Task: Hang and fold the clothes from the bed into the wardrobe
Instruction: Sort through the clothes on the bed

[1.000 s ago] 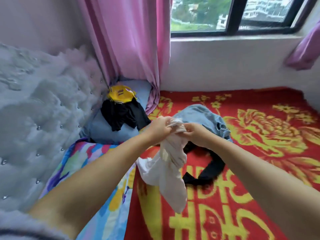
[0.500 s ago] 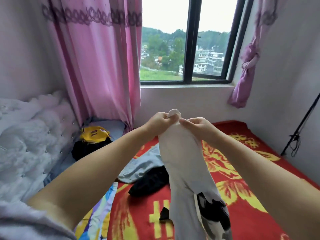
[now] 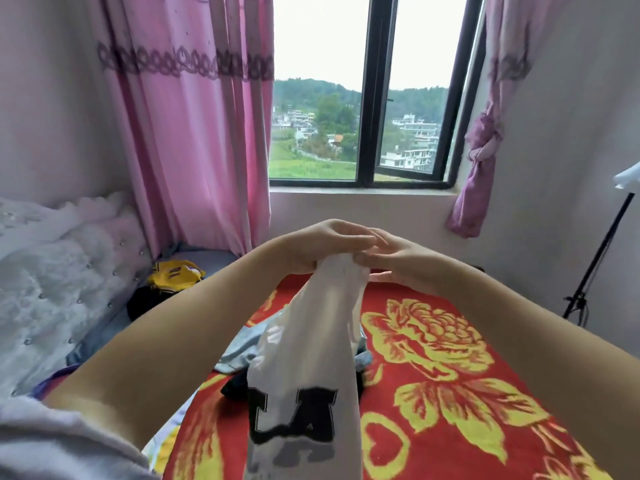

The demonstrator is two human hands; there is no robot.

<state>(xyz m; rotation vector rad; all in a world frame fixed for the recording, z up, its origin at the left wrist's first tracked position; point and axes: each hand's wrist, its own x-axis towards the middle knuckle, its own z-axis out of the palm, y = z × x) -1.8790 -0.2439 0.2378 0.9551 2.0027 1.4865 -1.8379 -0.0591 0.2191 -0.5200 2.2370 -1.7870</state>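
A white T-shirt (image 3: 311, 341) with black block letters hangs down over the bed, bunched at its top. My left hand (image 3: 322, 247) is closed around that top edge. My right hand (image 3: 391, 261) pinches the same edge from the right, its other fingers spread. Under the shirt lie a light blue garment (image 3: 242, 348) and a black garment (image 3: 235, 388) on the red and yellow floral blanket (image 3: 450, 375). A yellow and black garment (image 3: 173, 275) lies on a pillow at the bed's head. The wardrobe is out of view.
A white tufted headboard (image 3: 52, 289) stands on the left. Pink curtains (image 3: 194, 133) flank a window (image 3: 363, 98) ahead. A black tripod stand (image 3: 588, 271) leans by the right wall. A colourful sheet (image 3: 166, 441) shows at the blanket's left edge.
Both hands have lifted the white T-shirt up off the bed, and it now hangs long with its printed letters showing. My view has tilted up toward the window.
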